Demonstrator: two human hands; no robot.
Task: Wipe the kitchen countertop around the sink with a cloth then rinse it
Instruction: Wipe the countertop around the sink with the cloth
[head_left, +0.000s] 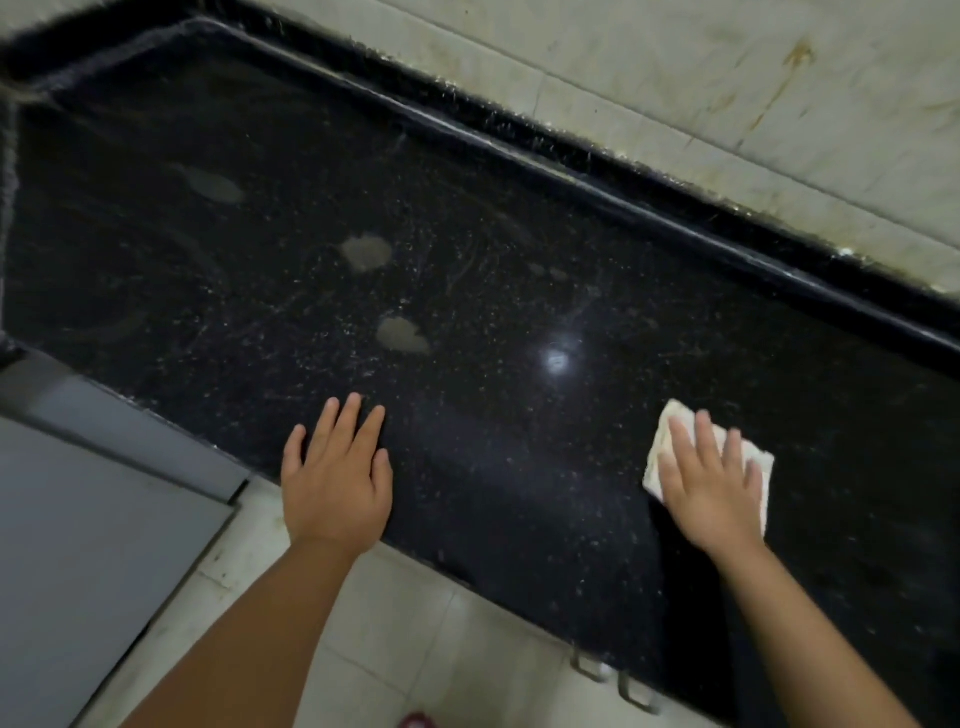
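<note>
just one head cam, looking steeply down and forward at the bench (467, 234), close in, with both forearms in shot.

On the countertop (467, 234), the left hand (336, 478) lies flat, well left of the cloth (670, 426).

Your two hands are flat on the dark counter.

Your right hand (709, 486) presses down on a white cloth (754, 460), fingers straight. Your left hand (336, 480) lies flat on the black countertop (467, 249) near its front edge, well apart from the cloth. Three pale patches (367, 252) sit on the counter, maybe wet spots. A stained tile wall (727, 78) runs behind. Grey cabinet (93, 545) on your left.
</note>
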